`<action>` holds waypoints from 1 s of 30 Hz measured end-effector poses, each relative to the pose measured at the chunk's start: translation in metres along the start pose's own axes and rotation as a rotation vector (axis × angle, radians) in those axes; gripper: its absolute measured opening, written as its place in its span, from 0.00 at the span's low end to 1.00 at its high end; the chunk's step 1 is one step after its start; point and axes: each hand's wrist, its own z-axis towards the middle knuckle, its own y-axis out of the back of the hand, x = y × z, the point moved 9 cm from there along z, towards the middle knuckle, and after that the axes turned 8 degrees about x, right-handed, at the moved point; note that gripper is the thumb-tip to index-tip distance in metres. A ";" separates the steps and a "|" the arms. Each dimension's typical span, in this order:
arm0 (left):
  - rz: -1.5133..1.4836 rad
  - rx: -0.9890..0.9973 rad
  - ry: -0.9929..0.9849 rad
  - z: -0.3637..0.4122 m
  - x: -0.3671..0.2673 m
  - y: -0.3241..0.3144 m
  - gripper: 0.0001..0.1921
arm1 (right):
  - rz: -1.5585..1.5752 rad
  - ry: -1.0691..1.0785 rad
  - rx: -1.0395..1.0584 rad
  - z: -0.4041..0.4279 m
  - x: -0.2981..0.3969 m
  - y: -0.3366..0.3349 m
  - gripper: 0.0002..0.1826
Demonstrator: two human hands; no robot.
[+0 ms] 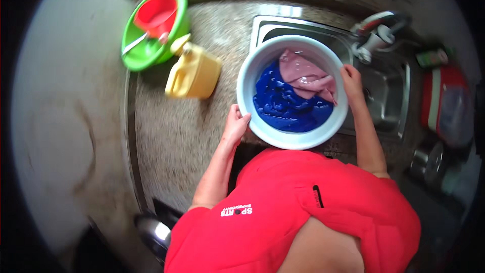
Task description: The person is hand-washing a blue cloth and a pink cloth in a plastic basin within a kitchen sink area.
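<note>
A round, pale blue-white plastic basin (pixel 295 141) is held at its rim between both hands, over the front of a steel sink. My left hand (pixel 237 123) grips the lower left of the rim, thumb on top. On the opposite side, my right hand (pixel 351 81) holds the rim with the fingers partly hidden beneath it. Inside lie a wet blue cloth (pixel 290 108) and, partly over it at the upper right, a wet pink cloth (pixel 305 76). Some liquid seems to surround them.
The steel sink (pixel 384 94) extends right, with a faucet (pixel 375 41) behind. Left stand a yellow plastic jug (pixel 195 72) and a green basin (pixel 182 11) holding a red container (pixel 157 11). A red-and-white container (pixel 435 98) and a metal pot (pixel 426 161) are at the right.
</note>
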 end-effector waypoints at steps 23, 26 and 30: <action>-0.455 -0.865 -0.088 -0.287 0.205 0.201 0.13 | -0.191 0.227 0.802 -0.147 0.104 -0.377 0.13; -0.445 -0.886 -0.117 -0.292 0.233 0.231 0.13 | -0.208 0.274 0.803 -0.164 0.124 -0.418 0.14; -0.536 -0.879 -0.123 -0.300 0.233 0.250 0.13 | -0.307 0.401 0.803 -0.173 0.149 -0.470 0.15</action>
